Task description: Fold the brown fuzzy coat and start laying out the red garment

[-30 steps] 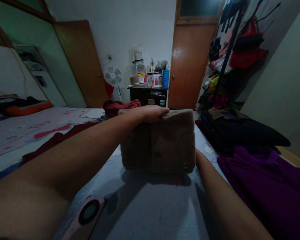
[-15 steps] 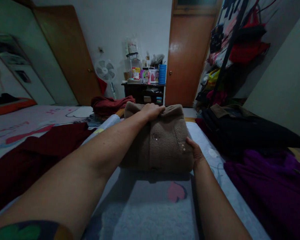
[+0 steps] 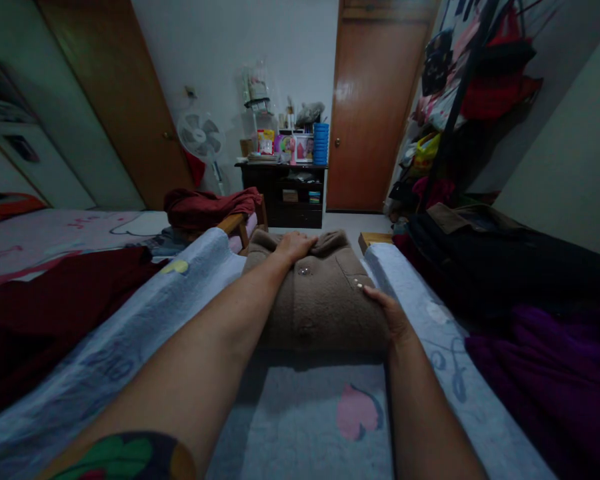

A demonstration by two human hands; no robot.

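Note:
A folded brown fleece jacket (image 3: 325, 300) with a collar, front buttons and a pocket lies in front of me on the pale blue sheet (image 3: 290, 413). My left hand (image 3: 296, 247) grips its collar at the far edge, the fingers curled over the fabric and partly hidden. At the jacket's right side my right hand (image 3: 391, 315) holds the edge. Its thumb lies on the front near the pocket, and the other fingers are out of sight behind or under the cloth.
Dark red clothing (image 3: 65, 293) lies to the left, and a rust-red garment (image 3: 210, 207) is heaped farther back. To the right are dark folded clothes (image 3: 510, 253) and a purple garment (image 3: 555, 380). A fan (image 3: 200, 137) and a dark cabinet (image 3: 300, 213) stand by the wall.
The jacket's collar end has tipped lower and away, so its front lies flatter. Both hands have stayed on it, the left moving down with the collar. The camera view has shifted.

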